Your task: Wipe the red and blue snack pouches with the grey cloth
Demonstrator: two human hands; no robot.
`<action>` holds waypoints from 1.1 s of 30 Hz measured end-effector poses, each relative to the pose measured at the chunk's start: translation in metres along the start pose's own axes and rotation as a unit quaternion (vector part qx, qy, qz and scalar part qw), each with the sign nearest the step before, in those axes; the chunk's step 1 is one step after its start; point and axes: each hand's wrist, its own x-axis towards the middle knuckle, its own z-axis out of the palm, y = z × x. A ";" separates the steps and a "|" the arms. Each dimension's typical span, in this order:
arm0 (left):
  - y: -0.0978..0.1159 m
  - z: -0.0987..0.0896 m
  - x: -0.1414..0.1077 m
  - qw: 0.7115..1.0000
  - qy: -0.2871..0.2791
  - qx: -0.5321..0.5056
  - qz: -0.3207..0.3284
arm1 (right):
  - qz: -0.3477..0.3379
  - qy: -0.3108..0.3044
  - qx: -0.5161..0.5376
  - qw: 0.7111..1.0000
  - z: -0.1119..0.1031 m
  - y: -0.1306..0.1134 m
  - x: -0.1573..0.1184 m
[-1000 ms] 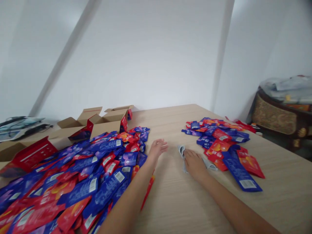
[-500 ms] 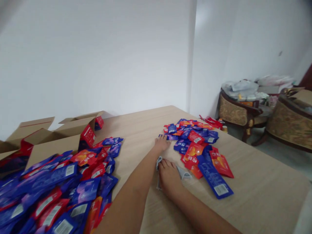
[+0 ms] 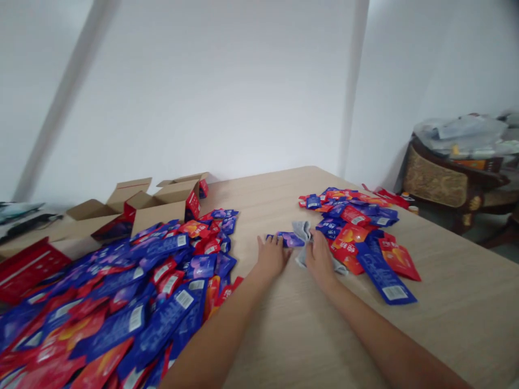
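A pale wood-grain table [image 3: 308, 335] fills the room's middle, set against plain white walls. The left hand [image 3: 271, 256] rests fingers down on a small purple sachet [image 3: 288, 239] lying mid-table, pressing it rather than grasping it. The right hand [image 3: 319, 258] has its grip closed around a grey cloth [image 3: 303, 232] bunched just beside that sachet. A big heap of blue and red packets [image 3: 121, 302] spreads near left, open cardboard boxes [image 3: 162, 205] beyond it. A smaller pile of packets [image 3: 357, 227] sits right. An upholstered chair [image 3: 441, 183] stands far right.
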 end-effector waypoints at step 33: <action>0.001 -0.001 -0.076 0.875 -0.036 -0.438 -0.203 | -0.230 -0.238 0.018 0.943 0.001 -0.027 -0.029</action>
